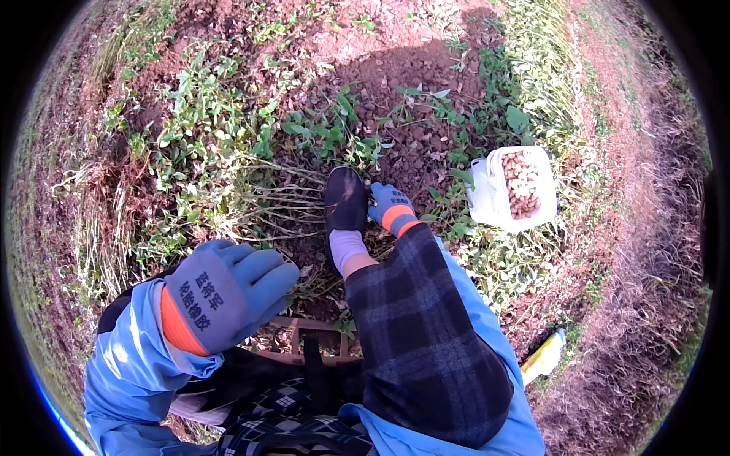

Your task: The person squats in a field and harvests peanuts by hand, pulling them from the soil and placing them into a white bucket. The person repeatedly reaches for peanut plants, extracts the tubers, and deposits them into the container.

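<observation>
My left hand [236,289], in a blue-grey rubber-coated glove with an orange cuff, hovers above my lap. Its fingers stretch to the right, slightly bent, and its palm is hidden. Beyond my dark shoe [346,201], on its right side, my right hand [389,204] reaches down to the soil in a matching glove. Those fingers are closed near a small pale spot at the shoe's edge; what they grip is too small to make out. Pulled plant stems [281,194] lie left of the shoe, their ends reaching up to it.
A white square bucket [495,171] holding unshelled peanuts [522,185] stands to the right. Leafy plants [205,121] cover the ground at the left. A row of cut stalks [544,68] runs far right. Near my right knee lies a yellow packet [543,357]. A brown slatted seat [296,334] shows below me.
</observation>
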A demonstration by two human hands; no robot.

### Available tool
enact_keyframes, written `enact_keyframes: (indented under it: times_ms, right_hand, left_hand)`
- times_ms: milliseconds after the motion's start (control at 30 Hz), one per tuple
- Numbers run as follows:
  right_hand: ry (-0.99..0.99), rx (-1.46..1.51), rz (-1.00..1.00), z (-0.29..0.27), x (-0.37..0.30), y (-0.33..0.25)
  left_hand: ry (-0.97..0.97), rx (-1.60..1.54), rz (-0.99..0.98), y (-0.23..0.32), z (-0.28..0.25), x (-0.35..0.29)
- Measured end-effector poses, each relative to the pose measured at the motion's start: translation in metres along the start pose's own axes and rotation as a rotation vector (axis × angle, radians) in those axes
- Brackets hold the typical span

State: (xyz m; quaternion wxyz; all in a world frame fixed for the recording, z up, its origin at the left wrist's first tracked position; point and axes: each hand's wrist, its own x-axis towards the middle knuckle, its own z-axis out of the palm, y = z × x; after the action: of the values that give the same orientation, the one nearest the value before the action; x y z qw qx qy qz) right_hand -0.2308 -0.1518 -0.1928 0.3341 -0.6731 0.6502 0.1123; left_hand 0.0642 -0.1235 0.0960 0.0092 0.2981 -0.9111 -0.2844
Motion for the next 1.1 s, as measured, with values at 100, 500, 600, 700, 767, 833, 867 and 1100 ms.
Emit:
enact_keyframes:
  times_ms: [100,500,600,700,767,833,867,1100]
  right_hand:
    - [0.047,0.103,0.008,0.007,0.000,0.004]
    - [0.207,1.285,0.165,-0.011,-0.027,0.052]
    - [0.184,1.220,0.205,-0.011,-0.017,0.038]
    - [0.332,0.840,0.019,0.014,0.011,0.039]
    - [0.507,0.356,-0.192,0.025,0.027,0.038]
    - [0.290,0.315,-0.104,0.013,0.025,0.015]
    - [0.291,0.214,-0.105,0.010,0.025,0.010]
    - [0.229,0.012,-0.081,0.008,0.027,-0.002]
  left_hand:
    - [0.010,0.015,-0.010,-0.001,0.000,-0.003]
    - [0.012,0.001,0.014,0.006,-0.005,-0.004]
    - [0.061,-0.012,0.027,0.008,-0.005,-0.005]
    - [0.045,0.003,0.027,0.009,-0.006,-0.005]
    - [0.019,0.028,0.023,0.005,-0.003,-0.006]
    - [0.031,0.025,0.004,0.002,0.001,-0.010]
    - [0.040,0.024,0.005,0.001,0.001,-0.011]
    - [-0.005,0.013,0.002,0.002,-0.003,-0.010]
